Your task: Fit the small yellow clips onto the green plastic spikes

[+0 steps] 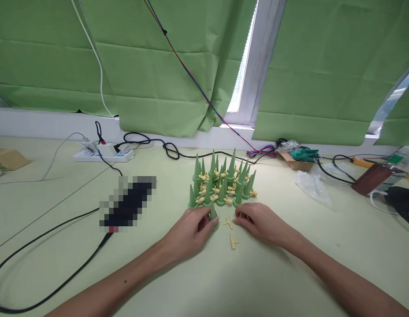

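Observation:
My left hand point(199, 226) grips a green cone point(213, 212) with a round base, thumb and fingers about its sides, on the tabletop. My right hand point(259, 220) rests on the table with its fingers curled and a small gap between thumb and forefinger; nothing shows in it. Just left of its fingertips lies a small yellow T-shaped piece point(228, 222). Nearer to me lies a second yellow T-shaped piece point(232, 241). Behind both hands stands a cluster of upright green cones point(221, 193), with several yellow pieces point(228, 200) around their bases.
A dark, pixelated device point(130, 204) with a black cable lies at the left. Behind it is a white power strip point(105, 154). At the right are a cardboard box point(295, 160), a clear plastic bag point(312, 187) and a brown bottle point(373, 179). Green curtains point(158, 66) hang behind.

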`<control>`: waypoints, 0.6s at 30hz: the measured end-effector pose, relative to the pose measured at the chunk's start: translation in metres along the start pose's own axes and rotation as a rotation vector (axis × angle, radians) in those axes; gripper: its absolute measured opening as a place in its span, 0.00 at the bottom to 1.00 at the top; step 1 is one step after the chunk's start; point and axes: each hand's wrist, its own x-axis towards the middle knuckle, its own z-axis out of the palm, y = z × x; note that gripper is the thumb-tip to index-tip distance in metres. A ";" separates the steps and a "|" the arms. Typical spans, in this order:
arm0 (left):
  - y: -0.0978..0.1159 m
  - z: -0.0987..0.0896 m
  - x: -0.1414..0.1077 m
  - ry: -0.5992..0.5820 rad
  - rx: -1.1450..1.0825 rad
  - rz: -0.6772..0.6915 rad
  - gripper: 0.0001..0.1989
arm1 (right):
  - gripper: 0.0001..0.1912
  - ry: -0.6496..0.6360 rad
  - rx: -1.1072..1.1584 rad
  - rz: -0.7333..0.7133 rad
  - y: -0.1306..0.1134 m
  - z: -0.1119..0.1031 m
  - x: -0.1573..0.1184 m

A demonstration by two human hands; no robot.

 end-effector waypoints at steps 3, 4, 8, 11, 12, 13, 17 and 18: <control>0.002 -0.001 0.000 -0.012 0.001 0.007 0.13 | 0.09 0.010 -0.013 0.011 0.001 0.000 0.000; 0.002 -0.002 0.001 -0.014 0.007 0.012 0.12 | 0.09 0.014 -0.016 0.017 0.001 -0.001 0.000; 0.003 -0.004 0.002 -0.014 0.031 0.058 0.11 | 0.08 0.057 0.001 0.023 -0.002 -0.004 0.000; 0.001 -0.005 0.002 -0.039 -0.015 0.073 0.10 | 0.08 0.079 0.029 -0.004 -0.007 -0.006 -0.002; 0.001 -0.005 0.002 -0.044 -0.032 0.073 0.10 | 0.08 0.072 0.041 -0.019 -0.009 -0.007 -0.003; 0.000 -0.005 0.002 -0.044 -0.043 0.074 0.10 | 0.08 0.057 0.055 -0.037 -0.010 -0.007 -0.003; -0.002 -0.004 0.002 0.000 -0.026 0.065 0.07 | 0.11 -0.068 0.107 -0.095 -0.017 -0.007 -0.006; -0.002 -0.004 0.002 0.010 -0.021 0.051 0.07 | 0.13 -0.097 0.111 -0.095 -0.019 -0.007 -0.006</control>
